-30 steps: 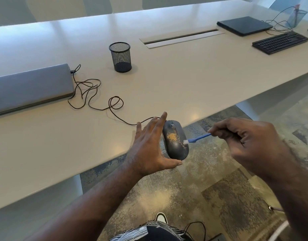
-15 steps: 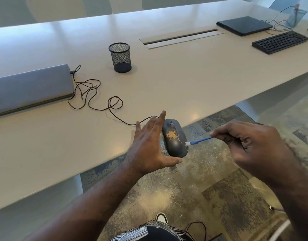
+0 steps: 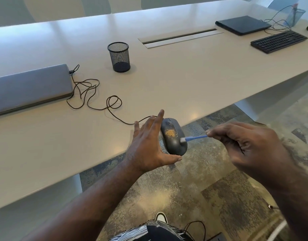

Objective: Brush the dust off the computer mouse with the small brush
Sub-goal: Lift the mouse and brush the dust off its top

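A dark grey wired computer mouse [image 3: 174, 138] is held just past the table's front edge, tilted, with a patch of tan dust [image 3: 170, 132] on its back. My left hand [image 3: 148, 146] holds it from the left, thumb under its lower end and fingers stretched along its far side. My right hand [image 3: 243, 146] pinches the blue handle of a small brush [image 3: 194, 138]. The brush's white bristles touch the mouse's right side, just below the dust patch.
The mouse's black cable [image 3: 97, 96] loops across the white table [image 3: 167, 80] to a closed grey laptop [image 3: 28, 87] at left. A black mesh cup [image 3: 118, 57] stands behind. A dark laptop [image 3: 243, 25] and black keyboard [image 3: 279, 41] lie far right.
The mouse and my left hand have risen slightly. The brush tip has slid a little along the mouse's right side, staying below the dust patch.
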Available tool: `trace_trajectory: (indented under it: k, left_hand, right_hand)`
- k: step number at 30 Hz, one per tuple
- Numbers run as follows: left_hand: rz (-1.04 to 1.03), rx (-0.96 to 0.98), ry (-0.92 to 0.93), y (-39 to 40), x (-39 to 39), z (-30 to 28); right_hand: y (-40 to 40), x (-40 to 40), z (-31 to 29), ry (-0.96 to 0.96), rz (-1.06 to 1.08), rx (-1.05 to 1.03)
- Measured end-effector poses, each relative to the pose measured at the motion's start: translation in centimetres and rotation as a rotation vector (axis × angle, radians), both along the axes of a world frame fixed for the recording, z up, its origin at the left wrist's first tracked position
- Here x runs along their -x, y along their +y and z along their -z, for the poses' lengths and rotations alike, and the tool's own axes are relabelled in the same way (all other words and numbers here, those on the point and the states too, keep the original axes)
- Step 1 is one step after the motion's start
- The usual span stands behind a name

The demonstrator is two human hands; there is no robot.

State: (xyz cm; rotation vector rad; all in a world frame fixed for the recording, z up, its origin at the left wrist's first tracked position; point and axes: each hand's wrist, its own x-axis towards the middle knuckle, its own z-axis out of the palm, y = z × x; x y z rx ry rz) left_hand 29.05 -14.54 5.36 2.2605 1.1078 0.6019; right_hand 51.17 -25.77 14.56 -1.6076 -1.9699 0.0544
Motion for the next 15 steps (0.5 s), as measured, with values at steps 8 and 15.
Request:
trace_trajectory:
  k: [8, 15]
  left_hand:
    - [-0.007, -0.014, 0.024, 0.1, 0.0, -0.3]
    - [0.012, -0.045, 0.072, -0.3, -0.7, -0.1]
  right_hand:
    - [0.0, -0.3, -0.1, -0.024, 0.012, 0.021]
    - [0.8, 1.5, 0.2, -0.068, -0.055, -0.072]
